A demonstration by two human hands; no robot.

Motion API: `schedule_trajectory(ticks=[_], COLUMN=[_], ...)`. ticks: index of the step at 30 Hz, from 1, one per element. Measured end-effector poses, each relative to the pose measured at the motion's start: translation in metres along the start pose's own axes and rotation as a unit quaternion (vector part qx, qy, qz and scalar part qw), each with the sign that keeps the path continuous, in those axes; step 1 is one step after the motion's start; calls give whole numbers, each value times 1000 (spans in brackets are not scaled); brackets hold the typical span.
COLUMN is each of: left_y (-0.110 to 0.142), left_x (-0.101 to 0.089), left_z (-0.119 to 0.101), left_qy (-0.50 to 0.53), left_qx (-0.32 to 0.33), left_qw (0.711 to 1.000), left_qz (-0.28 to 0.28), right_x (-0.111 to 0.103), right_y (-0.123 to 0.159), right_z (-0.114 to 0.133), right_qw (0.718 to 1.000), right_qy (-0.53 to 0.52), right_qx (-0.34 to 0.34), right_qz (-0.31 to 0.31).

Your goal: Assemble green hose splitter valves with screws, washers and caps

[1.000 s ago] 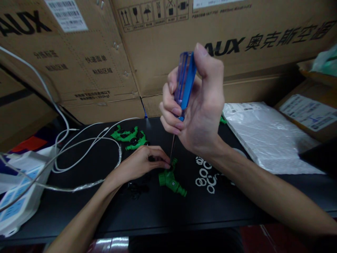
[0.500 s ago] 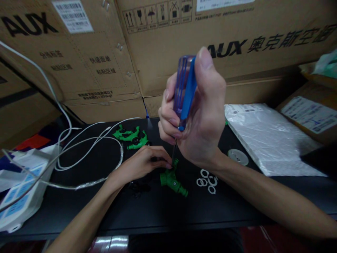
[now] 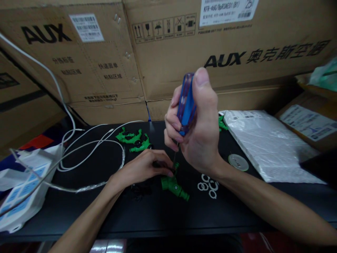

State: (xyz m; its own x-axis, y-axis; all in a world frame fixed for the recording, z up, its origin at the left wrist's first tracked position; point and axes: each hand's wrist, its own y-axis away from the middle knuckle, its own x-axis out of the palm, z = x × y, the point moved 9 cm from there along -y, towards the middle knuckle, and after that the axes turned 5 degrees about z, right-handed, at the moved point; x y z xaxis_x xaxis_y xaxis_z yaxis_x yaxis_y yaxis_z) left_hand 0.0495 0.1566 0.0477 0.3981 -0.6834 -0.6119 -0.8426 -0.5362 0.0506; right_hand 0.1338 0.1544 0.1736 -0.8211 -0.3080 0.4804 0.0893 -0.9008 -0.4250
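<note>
My right hand [image 3: 201, 123] is wrapped round the blue and purple handle of a screwdriver [image 3: 187, 105], thumb up along its top end. The thin shaft points down to a green Y-shaped hose connector [image 3: 175, 188] on the black table. My left hand [image 3: 146, 164] pinches the upper part of this connector, thumb and forefinger beside the screwdriver tip. The tip itself and whatever it touches are hidden by the fingers. Several white ring washers [image 3: 209, 186] lie to the right of the connector. Small black parts [image 3: 139, 189], hard to make out, are below my left wrist.
More green connectors [image 3: 140, 142] lie behind my left hand, others [image 3: 222, 123] at the back right. White cables [image 3: 79, 161] loop left beside a power strip [image 3: 31, 189]. A round clear disc [image 3: 238, 162] and a bubble-wrapped package [image 3: 265, 144] are right. Large cartons [image 3: 168, 80] wall off the back.
The view has tilted up a little. My right hand and the screwdriver have come down slightly, with the handle turned a bit. My left hand stays at the connector.
</note>
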Motion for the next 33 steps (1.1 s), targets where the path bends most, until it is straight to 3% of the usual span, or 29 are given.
schedule_trajectory(ticks=[6, 13, 20, 22, 27, 33], left_y=[0, -1, -5, -5, -5, -6], left_x=[2, 3, 6, 6, 8, 8], left_z=[5, 15, 12, 12, 16, 18], left_qy=[18, 42, 49, 51, 52, 64], left_qx=[-26, -30, -19, -20, -32, -38], left_qw=[999, 999, 999, 998, 998, 997], left_qz=[4, -1, -6, -7, -4, -5], right_x=[0, 12, 19, 20, 10, 19], right_y=[3, 2, -4, -6, -8, -5], right_z=[-4, 2, 8, 9, 17, 17], right_qw=[1000, 995, 986, 984, 992, 981], right_qy=[2, 12, 57, 76, 46, 72], right_qx=[-1, -80, -38, -31, -71, -24], right_qz=[2, 58, 149, 157, 98, 177])
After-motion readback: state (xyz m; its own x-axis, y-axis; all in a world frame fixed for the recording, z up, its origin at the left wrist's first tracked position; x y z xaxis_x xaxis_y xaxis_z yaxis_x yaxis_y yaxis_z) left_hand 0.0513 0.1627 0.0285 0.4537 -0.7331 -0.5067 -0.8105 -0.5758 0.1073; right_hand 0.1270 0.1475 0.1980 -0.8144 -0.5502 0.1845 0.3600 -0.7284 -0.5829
